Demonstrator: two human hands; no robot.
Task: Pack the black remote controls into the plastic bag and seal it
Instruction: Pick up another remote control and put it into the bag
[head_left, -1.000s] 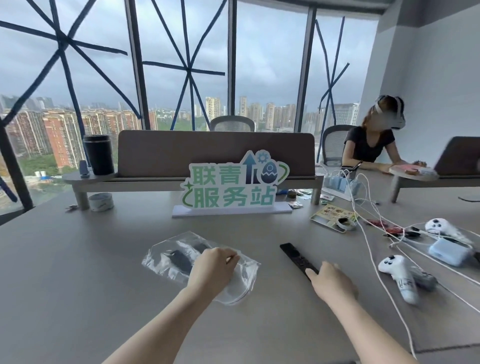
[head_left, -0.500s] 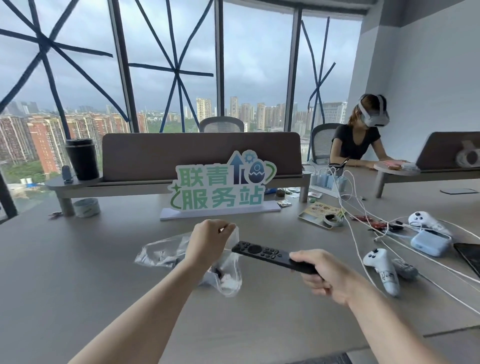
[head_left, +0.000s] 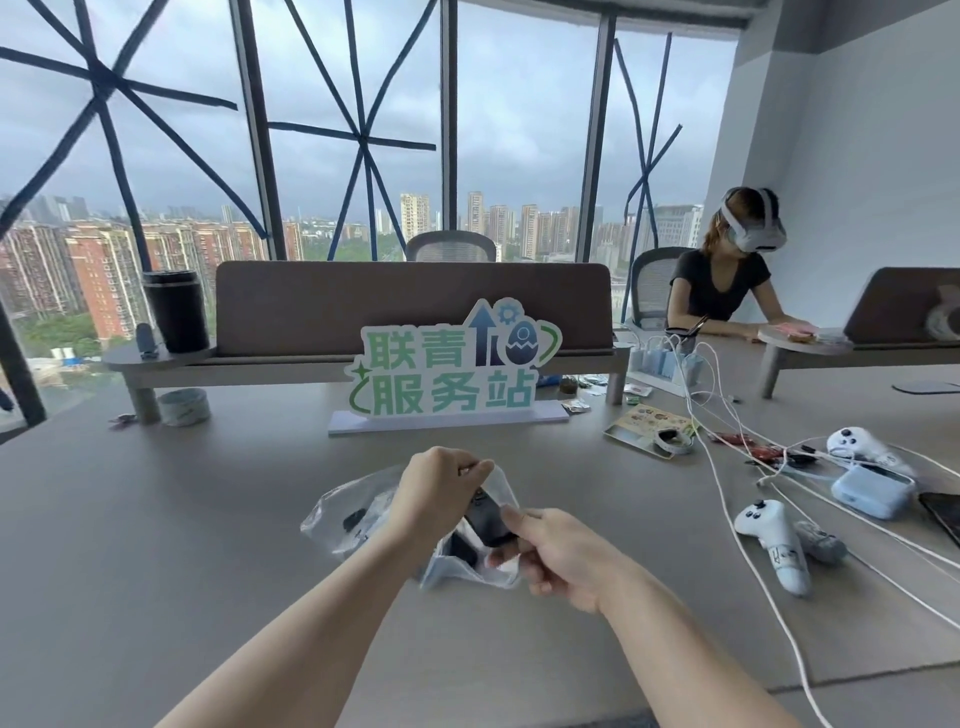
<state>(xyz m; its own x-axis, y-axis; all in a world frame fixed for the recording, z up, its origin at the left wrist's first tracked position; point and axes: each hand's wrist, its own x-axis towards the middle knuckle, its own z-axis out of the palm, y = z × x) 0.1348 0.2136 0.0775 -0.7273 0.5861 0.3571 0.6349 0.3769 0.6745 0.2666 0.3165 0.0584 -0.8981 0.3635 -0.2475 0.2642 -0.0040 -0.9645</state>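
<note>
A clear plastic bag (head_left: 343, 512) lies on the grey table (head_left: 156, 519) just in front of me. My left hand (head_left: 439, 491) pinches the bag's upper rim and lifts the mouth apart. My right hand (head_left: 558, 558) grips the end of a long black remote control (head_left: 485, 522), whose front part sits inside the bag's mouth. Dark shapes (head_left: 356, 519) show through the plastic deeper in the bag; I cannot tell what they are.
A green-lettered sign (head_left: 452, 369) stands behind the bag. White game controllers (head_left: 774, 545), a pale blue case (head_left: 872, 491) and white cables (head_left: 727, 467) crowd the right side. A person in a headset (head_left: 727, 280) sits at the far right. A black cup (head_left: 176, 312) stands on the left shelf.
My right hand picked the black remote up from the table and carried it left into the bag's mouth. My left hand raised the bag's rim.
</note>
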